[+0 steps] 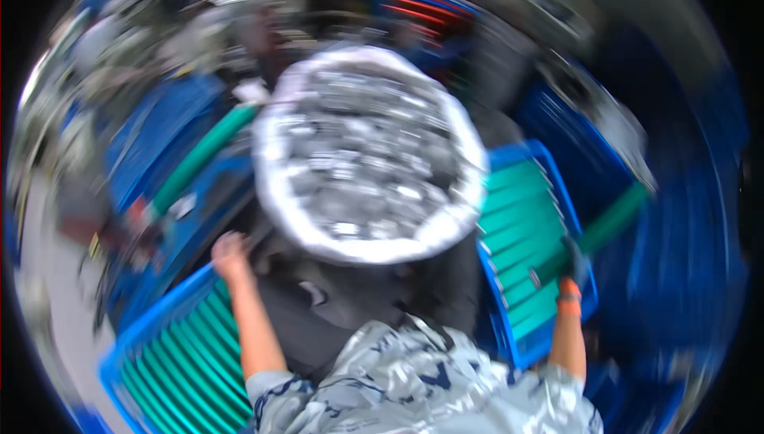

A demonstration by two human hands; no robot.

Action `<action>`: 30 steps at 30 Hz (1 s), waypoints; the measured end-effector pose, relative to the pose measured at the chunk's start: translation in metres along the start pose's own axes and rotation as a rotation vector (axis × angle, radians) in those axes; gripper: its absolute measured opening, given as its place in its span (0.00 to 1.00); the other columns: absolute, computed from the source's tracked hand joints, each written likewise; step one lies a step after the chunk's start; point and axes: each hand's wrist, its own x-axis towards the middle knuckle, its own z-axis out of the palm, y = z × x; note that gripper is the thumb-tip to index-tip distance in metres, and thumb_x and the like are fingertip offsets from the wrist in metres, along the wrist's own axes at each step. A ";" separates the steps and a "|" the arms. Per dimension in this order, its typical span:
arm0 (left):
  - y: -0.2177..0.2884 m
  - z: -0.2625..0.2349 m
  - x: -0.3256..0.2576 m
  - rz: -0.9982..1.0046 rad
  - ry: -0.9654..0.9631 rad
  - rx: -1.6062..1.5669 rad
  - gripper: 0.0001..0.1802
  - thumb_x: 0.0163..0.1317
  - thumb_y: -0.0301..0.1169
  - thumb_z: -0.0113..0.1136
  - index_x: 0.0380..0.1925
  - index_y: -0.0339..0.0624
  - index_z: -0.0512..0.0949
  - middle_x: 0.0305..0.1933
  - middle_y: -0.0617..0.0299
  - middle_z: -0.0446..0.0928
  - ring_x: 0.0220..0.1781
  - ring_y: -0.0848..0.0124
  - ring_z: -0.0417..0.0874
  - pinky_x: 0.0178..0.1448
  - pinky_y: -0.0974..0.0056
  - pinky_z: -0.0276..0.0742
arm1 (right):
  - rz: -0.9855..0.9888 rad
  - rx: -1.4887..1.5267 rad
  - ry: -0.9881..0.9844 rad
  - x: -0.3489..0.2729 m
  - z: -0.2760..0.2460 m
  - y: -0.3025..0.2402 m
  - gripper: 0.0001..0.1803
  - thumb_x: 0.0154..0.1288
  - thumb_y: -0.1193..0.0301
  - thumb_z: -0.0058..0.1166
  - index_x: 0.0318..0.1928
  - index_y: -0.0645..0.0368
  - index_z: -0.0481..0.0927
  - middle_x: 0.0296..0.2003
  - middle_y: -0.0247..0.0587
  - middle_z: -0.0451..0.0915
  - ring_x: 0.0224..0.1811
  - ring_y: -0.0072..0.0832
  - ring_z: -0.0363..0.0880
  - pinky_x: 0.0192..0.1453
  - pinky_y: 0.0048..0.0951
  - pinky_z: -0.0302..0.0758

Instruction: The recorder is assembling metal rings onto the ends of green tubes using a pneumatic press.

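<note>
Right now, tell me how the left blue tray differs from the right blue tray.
The left blue tray runs past the picture's lower edge; the right blue tray lies within it. The left tray's dark green tubes look distinct, while the right tray's green rows look paler and blurrier. The left hand is by the left tray's corner; over the right tray, the right hand grips a green tube. Both are blue with green contents.

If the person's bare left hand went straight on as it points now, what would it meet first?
The left hand would probably meet the long, straight green tube ahead of it, though blur leaves depth unclear.
</note>
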 end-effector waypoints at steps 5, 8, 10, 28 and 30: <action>-0.009 -0.035 0.043 -0.092 -0.078 0.053 0.31 0.87 0.39 0.69 0.80 0.34 0.76 0.70 0.43 0.88 0.65 0.49 0.94 0.75 0.44 0.86 | -0.014 -0.339 0.270 -0.072 -0.101 0.101 0.45 0.68 0.67 0.81 0.82 0.63 0.78 0.64 0.54 0.92 0.62 0.44 0.92 0.71 0.45 0.85; -0.018 -0.008 0.050 -0.103 -0.123 0.114 0.30 0.87 0.40 0.68 0.80 0.37 0.77 0.70 0.47 0.89 0.65 0.52 0.94 0.74 0.46 0.86 | 0.287 -0.541 0.431 -0.117 -0.149 0.148 0.48 0.83 0.49 0.67 0.91 0.60 0.67 0.77 0.67 0.83 0.77 0.59 0.86 0.81 0.51 0.79; -0.018 0.003 0.047 -0.134 -0.120 0.177 0.29 0.87 0.40 0.69 0.81 0.40 0.78 0.70 0.51 0.90 0.65 0.56 0.94 0.70 0.50 0.86 | 0.272 -0.564 0.478 -0.128 -0.165 0.184 0.49 0.86 0.46 0.61 0.93 0.59 0.63 0.79 0.70 0.80 0.81 0.63 0.82 0.84 0.52 0.76; -0.004 -0.005 0.025 -0.019 -0.099 0.296 0.27 0.86 0.40 0.69 0.77 0.40 0.80 0.65 0.55 0.91 0.61 0.60 0.94 0.66 0.54 0.86 | 0.407 -0.628 0.410 -0.087 -0.106 0.222 0.60 0.81 0.38 0.64 0.94 0.66 0.55 0.79 0.79 0.78 0.83 0.67 0.78 0.87 0.53 0.74; -0.009 -0.001 0.023 -0.031 -0.116 0.308 0.28 0.87 0.40 0.70 0.78 0.41 0.80 0.67 0.54 0.91 0.64 0.60 0.94 0.68 0.54 0.85 | 0.351 -0.680 0.371 -0.104 -0.103 0.225 0.62 0.79 0.39 0.66 0.95 0.66 0.54 0.79 0.77 0.78 0.86 0.65 0.75 0.89 0.51 0.72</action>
